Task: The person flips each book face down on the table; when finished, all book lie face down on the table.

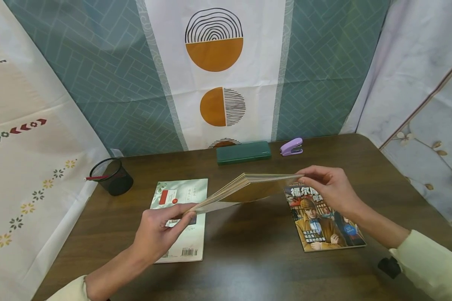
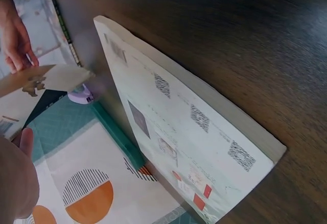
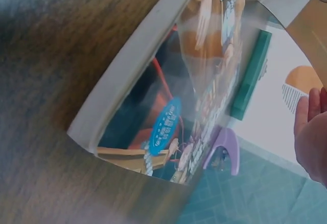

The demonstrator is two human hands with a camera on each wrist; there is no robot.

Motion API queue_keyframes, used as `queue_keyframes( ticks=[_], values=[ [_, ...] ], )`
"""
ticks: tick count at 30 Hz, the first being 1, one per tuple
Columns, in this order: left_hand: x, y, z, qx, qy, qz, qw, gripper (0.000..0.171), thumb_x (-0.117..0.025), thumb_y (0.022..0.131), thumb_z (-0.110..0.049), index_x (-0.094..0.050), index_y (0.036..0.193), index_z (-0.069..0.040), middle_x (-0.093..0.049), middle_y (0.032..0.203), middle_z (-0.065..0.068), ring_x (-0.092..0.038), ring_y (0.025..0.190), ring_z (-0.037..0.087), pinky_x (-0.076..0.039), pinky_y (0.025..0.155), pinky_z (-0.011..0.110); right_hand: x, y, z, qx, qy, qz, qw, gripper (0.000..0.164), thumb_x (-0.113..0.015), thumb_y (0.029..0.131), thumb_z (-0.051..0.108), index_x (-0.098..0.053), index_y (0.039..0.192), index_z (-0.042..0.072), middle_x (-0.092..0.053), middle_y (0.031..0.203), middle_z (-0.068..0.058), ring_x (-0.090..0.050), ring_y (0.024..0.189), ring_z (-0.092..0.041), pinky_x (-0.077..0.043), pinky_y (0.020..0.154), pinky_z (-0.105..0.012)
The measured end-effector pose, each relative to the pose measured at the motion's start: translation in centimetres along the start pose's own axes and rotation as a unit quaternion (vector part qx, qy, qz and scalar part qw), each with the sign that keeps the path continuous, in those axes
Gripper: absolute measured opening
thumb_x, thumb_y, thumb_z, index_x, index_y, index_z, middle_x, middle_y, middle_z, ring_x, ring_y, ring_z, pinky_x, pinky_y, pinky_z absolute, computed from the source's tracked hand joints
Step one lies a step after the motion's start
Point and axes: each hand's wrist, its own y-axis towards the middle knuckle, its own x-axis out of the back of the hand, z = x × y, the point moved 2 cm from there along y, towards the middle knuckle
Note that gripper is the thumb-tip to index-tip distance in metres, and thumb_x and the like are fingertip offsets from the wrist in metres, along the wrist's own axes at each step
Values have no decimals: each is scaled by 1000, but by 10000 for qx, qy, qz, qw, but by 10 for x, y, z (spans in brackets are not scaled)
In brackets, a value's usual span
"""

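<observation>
Both hands hold an open book (image 1: 229,192) above the middle of the table, its page edges toward the head camera and its spread pages mostly hidden. At its left edge my left hand (image 1: 158,230) pinches it between thumb and fingers. The right edge is pinched by my right hand (image 1: 329,188). Under the left hand lies a pale green magazine (image 1: 192,246) with a barcode. Below the right hand is a magazine with a detective cover (image 1: 316,225), partly covered by the hand. In the right wrist view, a brown page of the book (image 3: 311,27) shows at the upper right.
A black mesh pen cup (image 1: 120,182) with a red pencil (image 1: 97,178) stands at the back left. Along the back edge are a dark green case (image 1: 244,153) and a purple stapler (image 1: 291,147). Patterned cloths (image 1: 316,62) hang behind and beside the table.
</observation>
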Motion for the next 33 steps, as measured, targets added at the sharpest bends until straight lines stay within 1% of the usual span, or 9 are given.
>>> queue_keyframes(
  ticks=[3, 6, 11, 14, 19, 21, 25, 29, 33],
  values=[
    [1, 3, -1, 74, -96, -69, 9999, 25, -74, 102, -27, -81, 115, -7, -80, 90, 2, -73, 72, 8, -60, 62, 21, 2, 0, 2, 7, 96, 20, 10000, 18, -70, 102, 4, -78, 119, 3, -78, 110, -6, -73, 91, -16, -61, 81, -23],
    [2, 4, -2, 150, -208, -109, 9996, 19, -80, 97, -15, -82, 114, -6, -81, 92, 3, -75, 73, 12, -61, 66, 23, 4, 0, 4, -55, 74, -7, 10000, 21, -70, 103, 4, -77, 122, 3, -79, 111, -3, -74, 93, -17, -60, 83, -23],
    [2, 5, 0, 205, -245, -111, 9994, 26, -84, 88, 3, -82, 112, -6, -81, 95, 3, -77, 76, 10, -61, 72, 24, 6, 1, 9, -121, 184, -72, 9997, 22, -69, 103, 5, -77, 123, 0, -80, 107, -4, -75, 91, -15, -61, 81, -23],
    [2, 6, -1, 283, -197, -117, 9993, 32, -85, 83, 8, -82, 112, -6, -81, 96, 2, -76, 76, 9, -61, 74, 24, 6, 2, 13, -183, 587, -139, 9980, 22, -69, 103, 3, -75, 123, -4, -81, 105, -3, -77, 92, -15, -61, 82, -24],
    [2, 8, -2, 418, -172, -190, 9988, 35, -87, 81, 9, -82, 112, -7, -82, 99, 3, -78, 80, 11, -62, 73, 24, 6, 6, 19, -284, 1439, -310, 9887, 22, -68, 102, -2, -74, 122, -8, -81, 103, -1, -79, 89, -16, -62, 80, -28],
    [2, 8, -2, 413, -174, -234, 9987, 34, -87, 81, 8, -82, 111, -7, -82, 98, 4, -79, 82, 13, -62, 73, 23, 6, 8, 22, -306, 1719, -359, 9840, 22, -69, 101, -2, -75, 121, -7, -81, 103, -1, -80, 88, -16, -62, 79, -29],
    [1, 7, -1, 585, -173, -290, 9977, 32, -88, 82, 6, -82, 110, -8, -82, 97, 3, -79, 81, 12, -61, 73, 22, 6, 12, 29, -289, 2184, -407, 9746, 22, -69, 100, -3, -76, 121, -6, -81, 105, -4, -80, 89, -18, -61, 81, -33],
    [1, 6, 0, 918, -310, -291, 9949, 29, -87, 84, 5, -82, 108, -10, -82, 94, 4, -78, 77, 13, -61, 73, 21, 7, 18, 36, -268, 2515, -450, 9664, 22, -69, 99, -6, -76, 120, -7, -80, 106, -6, -80, 90, -18, -61, 81, -34],
    [0, 4, 2, 1366, -512, -209, 9891, 23, -84, 88, 3, -82, 106, -12, -81, 90, 6, -77, 73, 17, -60, 69, 21, 7, 25, 43, -330, 2629, -534, 9628, 22, -71, 98, -6, -77, 120, -6, -80, 106, -6, -80, 91, -18, -61, 82, -34]
  ],
)
